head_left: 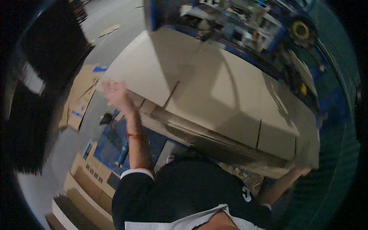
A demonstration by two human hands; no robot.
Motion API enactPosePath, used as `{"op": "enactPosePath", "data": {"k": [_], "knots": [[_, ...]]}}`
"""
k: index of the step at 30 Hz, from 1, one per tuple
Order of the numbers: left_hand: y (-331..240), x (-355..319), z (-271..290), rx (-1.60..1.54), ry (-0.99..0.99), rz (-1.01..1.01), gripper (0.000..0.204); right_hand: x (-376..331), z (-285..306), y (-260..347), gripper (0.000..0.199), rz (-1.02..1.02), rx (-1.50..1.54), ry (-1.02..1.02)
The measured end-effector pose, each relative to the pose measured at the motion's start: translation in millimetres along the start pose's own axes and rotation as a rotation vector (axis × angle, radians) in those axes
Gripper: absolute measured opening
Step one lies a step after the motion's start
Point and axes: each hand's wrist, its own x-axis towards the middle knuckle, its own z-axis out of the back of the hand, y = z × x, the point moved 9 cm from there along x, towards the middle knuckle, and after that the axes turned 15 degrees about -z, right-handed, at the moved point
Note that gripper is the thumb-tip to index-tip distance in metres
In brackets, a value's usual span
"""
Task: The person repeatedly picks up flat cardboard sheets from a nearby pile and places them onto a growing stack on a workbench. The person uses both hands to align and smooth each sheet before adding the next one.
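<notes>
A stack of flat, slotted brown cardboard sheets (199, 88) lies at a slant in front of me, its layered near edge facing my body. My left hand (117, 94) is at the stack's left end, blurred, with its fingers spread and nothing in them. An orange-red band circles that wrist. At the near right corner, my right hand (303, 171) grips the cardboard edge; its fingers are small and partly hidden there.
Beyond the stack stands a blue machine (245, 27) with metal parts and a round black-and-yellow piece (300, 30). Cardboard pieces (81, 96) with blue marks lie on the floor at left. Cardboard boxes (88, 180) stand at lower left, beside a blue surface (111, 143). A dark shape (50, 76) fills the far left.
</notes>
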Motion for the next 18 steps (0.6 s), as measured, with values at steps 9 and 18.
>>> {"op": "enactPosePath", "data": {"k": [9,18], "knots": [[31.7,12.3,-62.5,-0.59,0.469,0.578,0.035,-30.9,23.6,87.3,0.039,-0.321,0.952,0.548],[-148.1,-102.1,-64.9,-0.372,1.177,-0.398,0.056,-317.2,68.6,211.2,0.039,0.675,0.01,0.766]]}}
